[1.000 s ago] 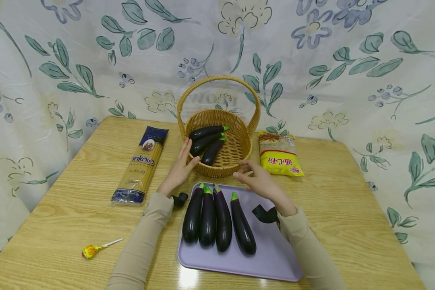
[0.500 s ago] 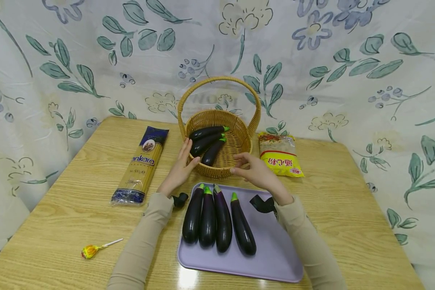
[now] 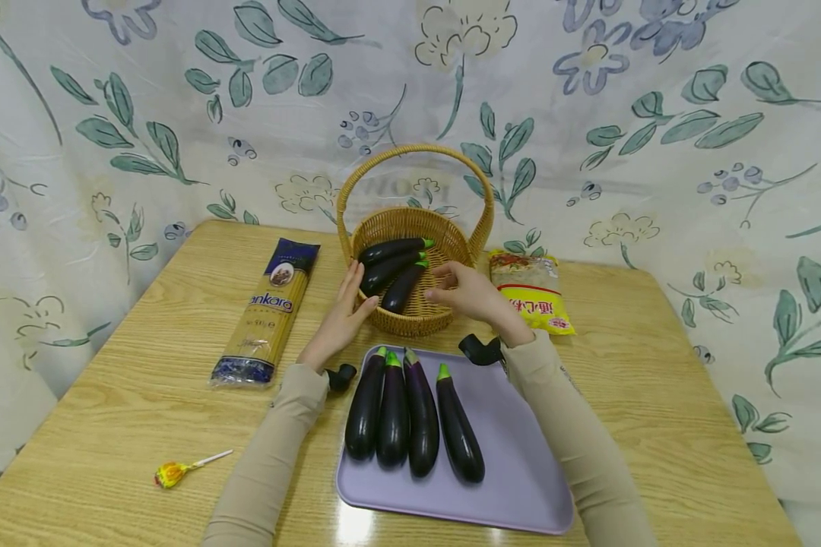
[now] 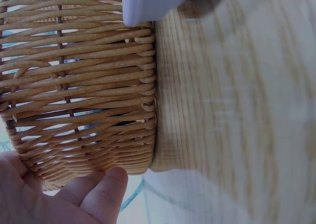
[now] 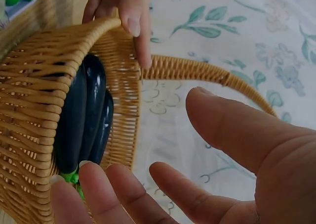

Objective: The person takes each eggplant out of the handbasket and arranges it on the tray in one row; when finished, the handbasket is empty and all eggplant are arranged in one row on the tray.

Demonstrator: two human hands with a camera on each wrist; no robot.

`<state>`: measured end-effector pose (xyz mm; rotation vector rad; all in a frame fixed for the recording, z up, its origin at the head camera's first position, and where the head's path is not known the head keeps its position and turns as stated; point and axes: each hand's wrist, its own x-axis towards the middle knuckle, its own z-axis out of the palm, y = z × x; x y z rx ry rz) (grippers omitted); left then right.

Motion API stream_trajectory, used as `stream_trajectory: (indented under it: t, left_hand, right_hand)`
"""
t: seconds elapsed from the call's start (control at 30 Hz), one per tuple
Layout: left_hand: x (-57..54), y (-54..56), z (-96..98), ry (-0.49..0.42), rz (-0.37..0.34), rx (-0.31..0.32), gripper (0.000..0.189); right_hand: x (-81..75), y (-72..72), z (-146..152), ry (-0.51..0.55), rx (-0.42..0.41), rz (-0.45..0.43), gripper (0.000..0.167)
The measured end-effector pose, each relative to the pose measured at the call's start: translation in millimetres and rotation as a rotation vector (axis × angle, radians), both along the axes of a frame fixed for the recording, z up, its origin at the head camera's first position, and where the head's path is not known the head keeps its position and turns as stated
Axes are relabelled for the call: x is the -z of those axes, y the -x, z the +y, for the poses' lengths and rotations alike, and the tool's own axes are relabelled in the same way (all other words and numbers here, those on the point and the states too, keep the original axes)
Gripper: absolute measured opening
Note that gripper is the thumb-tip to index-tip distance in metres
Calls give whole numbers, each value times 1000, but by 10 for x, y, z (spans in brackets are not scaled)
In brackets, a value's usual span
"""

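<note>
In the head view my left hand [image 3: 342, 311] rests against the left side of the wicker basket [image 3: 413, 327], fingers extended along it and thumb near the front rim. The left wrist view shows those fingertips at the basket's woven wall [image 4: 98, 85]. My right hand [image 3: 475, 292] hovers over the basket's right front part, holding nothing, its fingers loosely bent and thumb apart. Inside the basket, three eggplants [image 3: 402, 287] lie toward the left, green stems pointing right. Several more eggplants [image 3: 422, 425] lie on a lilac tray [image 3: 520, 486] in front.
A pack of spaghetti [image 3: 263, 315] lies left of the basket, and a yellow-and-clear food bag [image 3: 530, 296] lies to its right. Near the front left is a lollipop [image 3: 172, 474]. The basket's tall handle [image 3: 417, 148] arches overhead, before a floral curtain [image 3: 246, 152].
My right hand has moved forward and slightly left, from outside the basket's front right rim to above its inside. The left hand and the eggplants have stayed put.
</note>
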<state>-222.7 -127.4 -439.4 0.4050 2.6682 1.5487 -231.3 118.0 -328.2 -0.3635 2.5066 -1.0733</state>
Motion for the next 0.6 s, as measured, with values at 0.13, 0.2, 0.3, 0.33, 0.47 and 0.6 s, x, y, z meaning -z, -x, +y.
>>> stream_trajectory:
  t: [0.13, 0.2, 0.3, 0.33, 0.47, 0.6]
  left_hand:
    - [-2, 2, 3, -3, 4, 3, 72]
    - [-1, 0, 7, -2, 7, 5, 72]
    - [4, -2, 13, -2, 11, 4, 72]
    - [6, -3, 13, -2, 12, 2, 71]
    - [9, 2, 10, 1, 15, -1, 71]
    - [15, 7, 7, 3, 13, -4, 71]
  right_hand:
    - [16, 84, -26, -4, -1, -32, 56]
    - [24, 112, -38, -12, 0, -43, 56]
    - [41, 157, -59, -21, 7, -58, 58]
    - [48, 173, -67, -22, 9, -64, 58]
    - [81, 244, -105, -34, 29, -77, 59]
    - [114, 299, -139, -32, 46, -92, 59]
